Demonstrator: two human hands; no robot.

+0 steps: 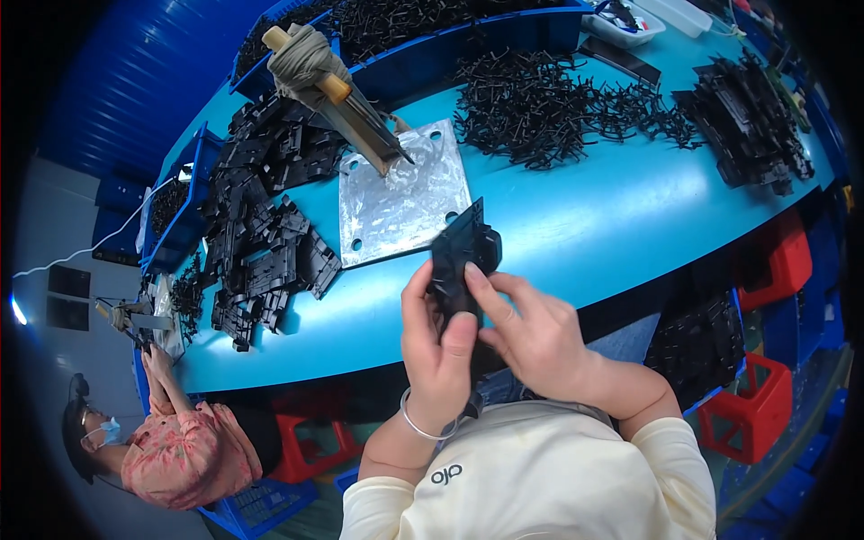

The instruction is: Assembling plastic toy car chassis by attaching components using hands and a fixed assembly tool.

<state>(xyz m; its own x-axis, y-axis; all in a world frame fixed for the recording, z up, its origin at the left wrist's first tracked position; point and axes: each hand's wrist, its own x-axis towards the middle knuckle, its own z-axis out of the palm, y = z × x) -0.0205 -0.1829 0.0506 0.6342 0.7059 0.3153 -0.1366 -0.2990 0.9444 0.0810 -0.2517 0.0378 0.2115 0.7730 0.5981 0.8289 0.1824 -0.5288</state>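
Note:
A black moulded plastic part (461, 247) is held upright between my two hands at the table's near edge. My left hand (434, 351), with a bangle at the wrist, is closed around its left side and lower end. The fingers of my right hand (538, 337) press on its face from the right. The lower end of the part is hidden by my fingers. Just beyond it lies a square metal plate (405, 202) with holes at its corners. A wooden-handled tool wrapped in cloth (328, 85) stands over the plate, its narrow tip near the plate's surface.
Black plastic parts (270, 261) lie heaped left of the plate. Small black branching pieces (540, 103) are piled beyond right, near stacked black parts (747, 126). A blue bin (468, 40) stands at the back. Red stools (751, 405) are below right. A co-worker (193, 450) sits at left.

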